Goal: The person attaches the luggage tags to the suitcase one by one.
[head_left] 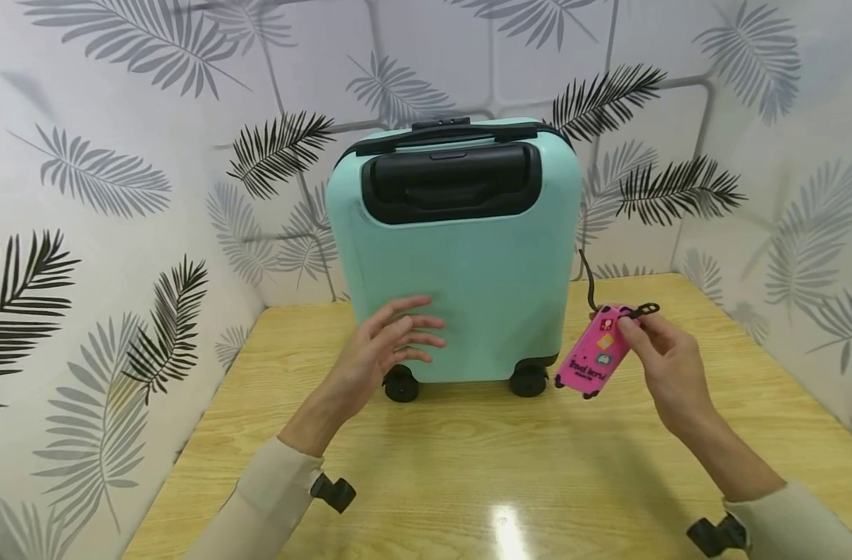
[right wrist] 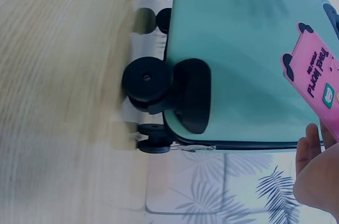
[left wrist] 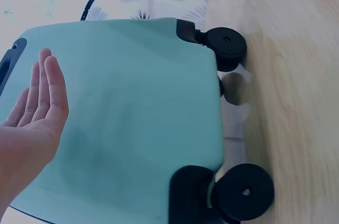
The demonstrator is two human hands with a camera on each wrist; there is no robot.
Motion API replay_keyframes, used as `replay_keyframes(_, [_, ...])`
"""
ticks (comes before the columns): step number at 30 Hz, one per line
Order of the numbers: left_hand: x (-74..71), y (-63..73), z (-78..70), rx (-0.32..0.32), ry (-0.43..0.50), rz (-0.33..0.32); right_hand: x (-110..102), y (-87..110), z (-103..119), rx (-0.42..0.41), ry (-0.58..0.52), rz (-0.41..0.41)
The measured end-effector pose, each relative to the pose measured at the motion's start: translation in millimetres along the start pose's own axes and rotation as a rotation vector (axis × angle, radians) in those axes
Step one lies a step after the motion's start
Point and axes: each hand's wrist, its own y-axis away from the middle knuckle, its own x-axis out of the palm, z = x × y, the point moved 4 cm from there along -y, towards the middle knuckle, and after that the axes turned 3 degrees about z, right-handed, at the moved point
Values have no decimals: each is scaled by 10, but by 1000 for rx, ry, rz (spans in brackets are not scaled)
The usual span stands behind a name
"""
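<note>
We have a mint suitcase (head_left: pixel 468 303) standing upright on its black wheels (head_left: pixel 401 385) at the back edge of the counter (head_left: pixel 503 467), before a leaf-patterned wall (head_left: pixel 118 272). A black carry handle (head_left: pixel 447 138) spans its top. Our right hand (head_left: pixel 667 373) pinches a pink luggage tag (head_left: pixel 587 354) between thumb and fingers at its upper end. We hold this tag clear of the counter, beside the suitcase's lower corner, on the side toward the counter's back right corner. It slants, with its lettering at the low end. A black strap (head_left: pixel 591 284) rises from its top, and a looped black end sticks out past our fingers. Our left hand (head_left: pixel 380 338) holds nothing; its fingers reach out, slightly spread, in front of the suitcase's lower left part, nearer the counter's left edge. We wear light sleeves (head_left: pixel 279 486).
</note>
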Motion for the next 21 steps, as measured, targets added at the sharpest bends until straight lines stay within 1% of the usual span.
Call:
replay_keyframes(4, [20, -16, -56, 25, -22, -4, 31, -11, 103, -41, -8, -2])
replay_keyframes(7, [30, -21, -83, 31, -37, -2, 45, -28, 195, -79, -41, -1])
replay_keyframes(10, [26, -25, -112, 38, -40, -19, 54, -43, 275, -117, -81, 7])
replay_keyframes(13, [22, -28, -147, 54, -30, -42, 76, -52, 327, -137, -120, 20])
replay_keyframes(19, [43, -51, -235, 99, -19, -70, 133, -67, 424, -150, -119, 34])
replay_keyframes(21, [49, -64, -270, 114, -17, -81, 150, -73, 455, -165, -127, 50])
